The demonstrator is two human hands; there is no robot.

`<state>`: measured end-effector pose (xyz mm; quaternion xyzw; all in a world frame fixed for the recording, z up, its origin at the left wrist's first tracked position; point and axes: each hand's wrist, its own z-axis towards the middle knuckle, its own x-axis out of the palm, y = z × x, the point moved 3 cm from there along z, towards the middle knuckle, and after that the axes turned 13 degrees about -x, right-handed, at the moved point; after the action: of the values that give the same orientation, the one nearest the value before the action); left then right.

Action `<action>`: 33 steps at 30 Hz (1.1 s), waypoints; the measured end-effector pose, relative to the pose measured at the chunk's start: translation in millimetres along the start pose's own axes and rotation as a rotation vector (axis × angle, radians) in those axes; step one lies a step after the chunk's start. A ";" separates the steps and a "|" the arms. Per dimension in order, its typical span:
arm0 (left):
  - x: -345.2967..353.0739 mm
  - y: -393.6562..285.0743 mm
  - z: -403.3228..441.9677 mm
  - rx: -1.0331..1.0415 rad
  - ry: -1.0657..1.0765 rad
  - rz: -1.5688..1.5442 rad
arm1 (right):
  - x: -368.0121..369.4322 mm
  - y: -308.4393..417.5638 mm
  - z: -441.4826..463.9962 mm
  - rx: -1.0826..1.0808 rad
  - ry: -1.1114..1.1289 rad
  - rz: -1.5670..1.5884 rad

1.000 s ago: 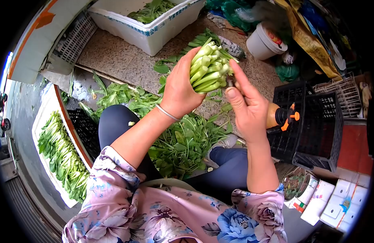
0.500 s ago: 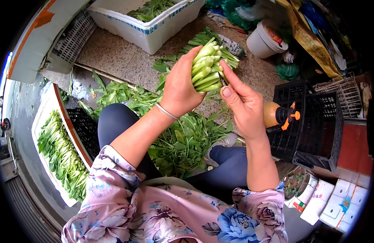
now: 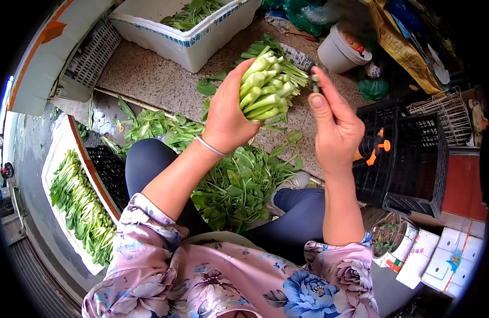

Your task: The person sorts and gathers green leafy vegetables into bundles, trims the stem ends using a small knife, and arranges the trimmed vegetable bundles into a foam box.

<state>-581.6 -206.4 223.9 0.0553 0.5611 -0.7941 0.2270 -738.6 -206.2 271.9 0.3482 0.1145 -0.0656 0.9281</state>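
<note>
A bunch of leafy greens (image 3: 265, 90) is wrapped in my left hand (image 3: 226, 114), its pale cut stem ends turned towards me. Just to the right, my right hand (image 3: 337, 124) pinches a small knife (image 3: 313, 80), mostly hidden by the fingers and blurred. A pale bit of stem seems to lie against it. The knife is apart from the stem ends. Beneath my hands, a heap of loose leaves (image 3: 234, 185) covers the ground between my legs.
A white foam box (image 3: 194, 50) with greens stands at the back. Trimmed greens (image 3: 83, 206) lie in rows in a tray at left. More greens lie behind the held bunch. To the right are a white bucket (image 3: 342, 50), black crates (image 3: 416, 164) and a spray bottle (image 3: 374, 148).
My right hand has moved right, away from the stem ends, with the small knife. The left hand still holds the bunch, slightly further left, with its stem ends facing more towards me.
</note>
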 end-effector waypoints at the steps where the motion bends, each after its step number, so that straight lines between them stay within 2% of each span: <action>1: -1.4 -0.8 -0.1 0.004 -0.005 0.001 | -2.3 1.7 1.0 -0.006 0.000 0.002; 4: -2.3 2.7 -0.5 0.012 0.089 -0.156 | -0.4 -1.5 -11.0 0.313 0.188 0.287; 7: -4.1 2.0 -2.4 0.054 0.119 -0.081 | 11.5 0.9 -16.7 0.317 0.229 0.430; 9: -1.6 5.4 -3.1 0.041 0.138 -0.129 | 11.0 1.2 -18.9 0.361 0.238 0.427; 11: -2.5 4.8 -2.2 0.062 0.150 -0.125 | 11.0 2.4 -15.9 0.271 0.204 0.382; 14: -3.4 2.8 -1.5 0.056 0.158 -0.136 | 6.7 -0.1 -16.4 0.273 0.215 0.344; 22: -7.9 -3.5 -3.1 0.093 0.212 -0.069 | -3.8 -4.6 -18.2 0.333 0.279 0.403; 24: -6.6 -3.3 -3.9 0.021 0.295 -0.064 | -4.0 -5.6 -18.9 0.323 0.297 0.401; 30: -5.3 1.4 -4.4 -0.020 0.244 -0.022 | 2.6 -4.4 -22.2 0.354 0.216 0.381; 33: -5.8 4.7 -4.4 0.015 0.234 0.042 | 3.9 -5.5 -24.0 0.435 0.197 0.410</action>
<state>-575.2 -201.9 220.2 0.1611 0.5766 -0.7814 0.1763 -739.9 -194.6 249.9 0.5589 0.1146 0.1342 0.8102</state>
